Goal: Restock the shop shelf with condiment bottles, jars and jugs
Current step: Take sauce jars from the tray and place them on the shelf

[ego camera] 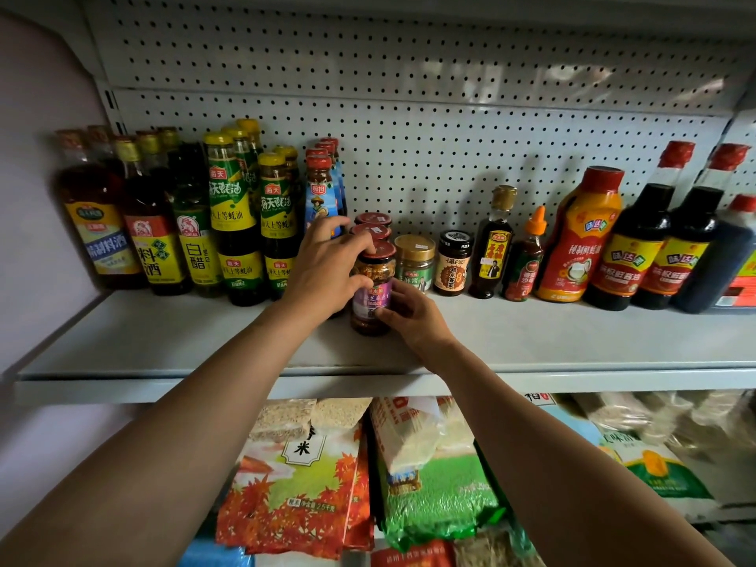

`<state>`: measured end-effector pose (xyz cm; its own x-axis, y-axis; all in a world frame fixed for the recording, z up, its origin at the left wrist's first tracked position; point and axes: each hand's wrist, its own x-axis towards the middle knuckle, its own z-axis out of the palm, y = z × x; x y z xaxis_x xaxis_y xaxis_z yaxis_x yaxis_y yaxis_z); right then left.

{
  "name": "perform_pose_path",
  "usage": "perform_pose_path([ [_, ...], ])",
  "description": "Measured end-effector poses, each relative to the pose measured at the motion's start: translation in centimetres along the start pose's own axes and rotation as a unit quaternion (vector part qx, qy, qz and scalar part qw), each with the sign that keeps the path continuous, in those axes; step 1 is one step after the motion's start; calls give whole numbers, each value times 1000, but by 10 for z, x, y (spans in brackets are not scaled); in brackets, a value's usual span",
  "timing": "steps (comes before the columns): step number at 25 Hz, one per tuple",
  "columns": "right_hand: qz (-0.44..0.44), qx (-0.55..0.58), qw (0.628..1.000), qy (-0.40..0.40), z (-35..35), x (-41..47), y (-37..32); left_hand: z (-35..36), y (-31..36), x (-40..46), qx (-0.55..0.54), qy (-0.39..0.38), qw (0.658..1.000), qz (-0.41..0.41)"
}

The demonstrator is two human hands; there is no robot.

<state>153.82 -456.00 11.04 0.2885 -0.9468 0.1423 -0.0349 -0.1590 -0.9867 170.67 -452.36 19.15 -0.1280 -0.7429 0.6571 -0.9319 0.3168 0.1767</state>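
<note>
- Right now both hands are holding one glass jar near the shelf's front edge: the left hand is curling over its red lid, the right hand is pinching its label.
- It is probably feeling heavy, hard, smooth and breakable.
- Two matching jars are standing right behind it, a green-lidded jar is sitting just beside, and tall bottles are crowding the left.

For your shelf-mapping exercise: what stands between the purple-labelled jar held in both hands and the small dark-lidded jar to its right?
In the head view, one green-labelled jar with a gold lid stands between them.
</note>
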Motion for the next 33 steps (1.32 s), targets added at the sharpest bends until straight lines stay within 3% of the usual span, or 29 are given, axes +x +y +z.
perform_pose_path([
  [6, -2, -22, 1000, 1, 0, 14, 3, 9, -6, 10, 47, -18, 999, -5],
  [13, -4, -40, 999, 4, -1, 28, 8, 18, -11, 17, 104, 18, 994, 31],
  [19, 5, -94, 994, 50, -2, 36, 10, 23, -15, 20, 133, 23, 989, 58],
  [33, 4, -79, 991, 105, 5, 44, 18, 38, -30, 19, 159, 85, 980, 81],
])
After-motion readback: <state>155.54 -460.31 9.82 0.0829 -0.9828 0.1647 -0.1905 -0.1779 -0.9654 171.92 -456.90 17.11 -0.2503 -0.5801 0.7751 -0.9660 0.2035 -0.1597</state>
